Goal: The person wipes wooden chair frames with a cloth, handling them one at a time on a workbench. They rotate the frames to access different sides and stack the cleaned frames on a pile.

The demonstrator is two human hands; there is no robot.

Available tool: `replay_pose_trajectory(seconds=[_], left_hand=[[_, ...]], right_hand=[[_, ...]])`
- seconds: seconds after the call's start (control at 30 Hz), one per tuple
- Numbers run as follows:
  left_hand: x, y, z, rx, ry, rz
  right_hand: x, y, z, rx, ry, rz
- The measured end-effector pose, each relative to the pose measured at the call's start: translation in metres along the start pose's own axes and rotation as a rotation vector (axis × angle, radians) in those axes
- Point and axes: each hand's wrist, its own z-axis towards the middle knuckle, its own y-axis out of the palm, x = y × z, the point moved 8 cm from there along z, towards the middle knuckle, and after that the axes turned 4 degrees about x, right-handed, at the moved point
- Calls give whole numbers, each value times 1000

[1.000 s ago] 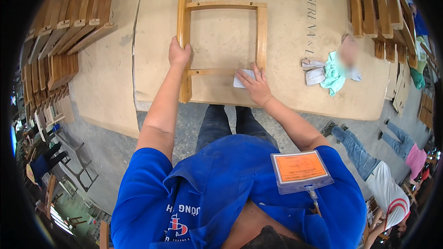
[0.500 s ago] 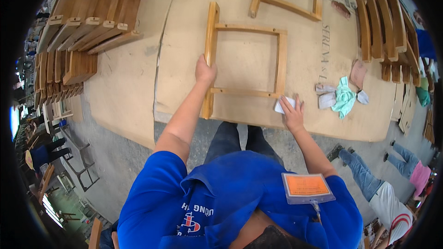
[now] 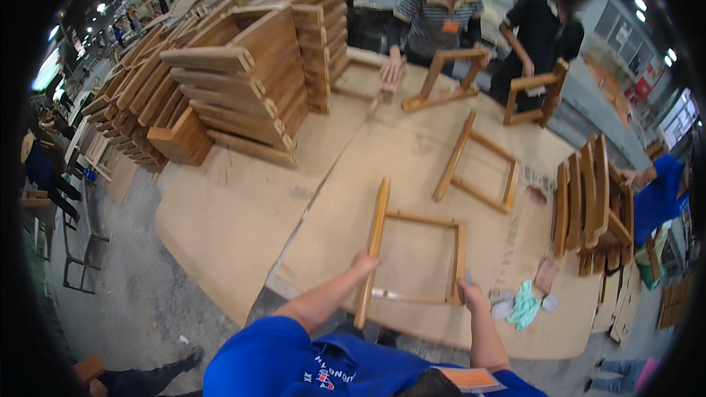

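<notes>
While both hands (image 3: 365,261) (image 3: 471,295) grip one wooden frame (image 3: 415,254), two frames (image 3: 478,169) lie beyond

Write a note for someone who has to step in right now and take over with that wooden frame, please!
Left hand: gripping the long side rail of the wooden frame, steadying it.
Right hand: pressed on the frame's near right corner; whether it holds anything small I cannot tell.
The frame lies flat on the cardboard-covered table, near its front edge. A teal rag lies on the table just right of the right hand. A second frame lies farther back, with stacked frames at the right.
Done: the frame looks assembled.
Left: probably finishing that corner and the rest of the frame.
</notes>
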Motion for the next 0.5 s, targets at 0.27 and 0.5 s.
replay_pose_trajectory(seconds=[0.27,0.5], left_hand=[[-45,38,-64,-29,-288,-608],[43,9,-114,-241,297,-27]], right_hand=[[-206,32,-84,6,-606,-543],[-288,77,-182,-115,-1141,-842]])
